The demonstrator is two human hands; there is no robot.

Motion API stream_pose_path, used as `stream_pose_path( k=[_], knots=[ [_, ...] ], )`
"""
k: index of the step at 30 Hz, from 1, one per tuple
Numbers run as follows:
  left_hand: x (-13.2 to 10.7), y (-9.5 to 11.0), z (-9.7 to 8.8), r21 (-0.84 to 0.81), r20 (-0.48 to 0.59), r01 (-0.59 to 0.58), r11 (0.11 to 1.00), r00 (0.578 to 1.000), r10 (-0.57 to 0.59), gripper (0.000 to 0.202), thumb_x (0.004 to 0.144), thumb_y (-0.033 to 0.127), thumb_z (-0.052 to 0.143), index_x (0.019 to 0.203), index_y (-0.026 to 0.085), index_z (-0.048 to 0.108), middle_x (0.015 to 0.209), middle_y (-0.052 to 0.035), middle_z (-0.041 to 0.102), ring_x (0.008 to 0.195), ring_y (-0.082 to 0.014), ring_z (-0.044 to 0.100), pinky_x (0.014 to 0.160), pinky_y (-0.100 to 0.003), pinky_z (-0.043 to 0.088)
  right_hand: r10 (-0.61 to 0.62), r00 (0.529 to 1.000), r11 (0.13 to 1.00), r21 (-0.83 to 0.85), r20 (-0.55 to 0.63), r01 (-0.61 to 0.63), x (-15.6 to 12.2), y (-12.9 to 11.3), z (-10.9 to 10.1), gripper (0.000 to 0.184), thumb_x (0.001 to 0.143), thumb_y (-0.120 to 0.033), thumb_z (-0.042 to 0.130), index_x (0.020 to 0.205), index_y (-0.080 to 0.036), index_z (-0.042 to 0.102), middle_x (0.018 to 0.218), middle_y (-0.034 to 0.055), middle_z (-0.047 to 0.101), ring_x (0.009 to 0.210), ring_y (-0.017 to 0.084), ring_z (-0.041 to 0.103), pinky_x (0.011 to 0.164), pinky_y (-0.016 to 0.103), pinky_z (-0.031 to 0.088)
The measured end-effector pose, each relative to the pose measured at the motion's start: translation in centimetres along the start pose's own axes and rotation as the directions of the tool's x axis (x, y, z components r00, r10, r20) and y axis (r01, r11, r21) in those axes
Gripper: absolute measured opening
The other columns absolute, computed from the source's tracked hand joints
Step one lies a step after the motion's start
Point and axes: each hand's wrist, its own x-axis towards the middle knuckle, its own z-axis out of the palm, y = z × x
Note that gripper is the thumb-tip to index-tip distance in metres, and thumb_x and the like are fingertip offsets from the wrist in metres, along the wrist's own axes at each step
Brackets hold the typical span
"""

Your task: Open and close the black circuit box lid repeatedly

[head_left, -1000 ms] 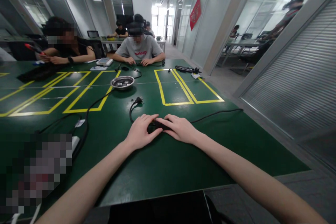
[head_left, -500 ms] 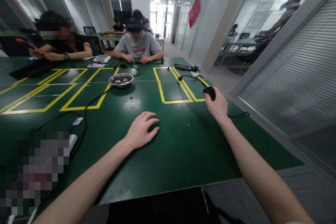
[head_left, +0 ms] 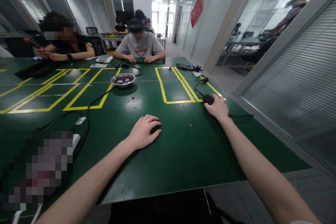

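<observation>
My right hand holds a black power adapter at the right of the green table, its fingers around the near end. From the adapter's far end a thin cord runs to a black plug; another length of cable lies beyond my wrist. My left hand rests low over the table's middle, fingers curved. A small dark thing shows between its thumb and fingers; most of it is hidden, and I cannot make out what it is.
Yellow tape outlines mark the green table. A steel bowl holds small metal parts. A folded black tripod-like item lies at the far right. A black cable runs along the left. Two people sit across the table.
My right hand has lowered the adapter slightly, and the cord's plug has swung to the right. A dark thing now shows between my left thumb and fingers.
</observation>
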Motion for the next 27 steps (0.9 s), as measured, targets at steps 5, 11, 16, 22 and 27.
stream_pose_path(
  k=[5, 11, 16, 22, 27],
  knots=[
    [0.0, -0.1, 0.0, -0.009, 0.018, 0.006, 1.0, 1.0, -0.006, 0.02, 0.095, 0.029, 0.063, 0.112, 0.023, 0.072, 0.126, -0.0074, 0.07, 0.119, -0.026, 0.061, 0.102, -0.046, 0.05, 0.024, 0.996, 0.999, 0.024, -0.084, -0.022, 0.3, 0.6, 0.0, 0.051, 0.088, -0.037, 0.06, 0.137, -0.021, 0.061, 0.131, 0.0159, 0.062, 0.11, 0.036, 0.066, 0.091, 0.046, 0.054],
    [0.0, 0.1, -0.1, -0.014, 0.019, 0.005, 1.0, 1.0, -0.005, 0.021, 0.095, 0.029, 0.061, 0.112, 0.023, 0.072, 0.126, -0.0078, 0.07, 0.119, -0.026, 0.061, 0.103, -0.046, 0.05, 0.045, 0.989, 0.997, 0.066, -0.14, -0.036, 0.5, 1.3, 0.1, 0.053, 0.087, -0.036, 0.06, 0.137, -0.018, 0.063, 0.128, 0.0178, 0.067, 0.109, 0.037, 0.067, 0.09, 0.049, 0.054],
    [-0.1, 0.0, 0.0, -0.014, 0.018, -0.004, 1.0, 1.0, 0.004, 0.022, 0.095, 0.029, 0.062, 0.113, 0.023, 0.072, 0.127, -0.0084, 0.069, 0.119, -0.0265, 0.061, 0.103, -0.047, 0.05, -0.068, 0.988, 0.988, 0.13, -0.139, 0.086, 1.8, 2.7, 0.8, 0.057, 0.077, -0.029, 0.063, 0.132, -0.017, 0.068, 0.124, 0.0151, 0.071, 0.109, 0.035, 0.067, 0.092, 0.045, 0.055],
    [-0.1, 0.1, -0.1, -0.015, 0.021, 0.0, 1.0, 1.0, 0.001, 0.021, 0.095, 0.029, 0.063, 0.113, 0.022, 0.072, 0.126, -0.0083, 0.069, 0.119, -0.0262, 0.061, 0.104, -0.046, 0.05, -0.079, 0.991, 0.972, 0.211, -0.107, 0.1, 3.0, 4.2, 1.1, 0.056, 0.074, -0.033, 0.065, 0.128, -0.019, 0.071, 0.114, 0.0109, 0.075, 0.102, 0.033, 0.068, 0.092, 0.044, 0.055],
    [0.0, 0.3, -0.3, -0.023, 0.04, 0.005, 1.0, 0.999, -0.004, 0.022, 0.095, 0.028, 0.063, 0.113, 0.021, 0.072, 0.128, -0.0091, 0.069, 0.121, -0.0268, 0.06, 0.104, -0.047, 0.05, -0.097, 0.986, 0.971, 0.205, -0.138, 0.124, 3.3, 4.5, 1.2, 0.057, 0.075, -0.032, 0.065, 0.129, -0.012, 0.07, 0.118, 0.0153, 0.072, 0.103, 0.033, 0.068, 0.095, 0.046, 0.053]
  ],
)
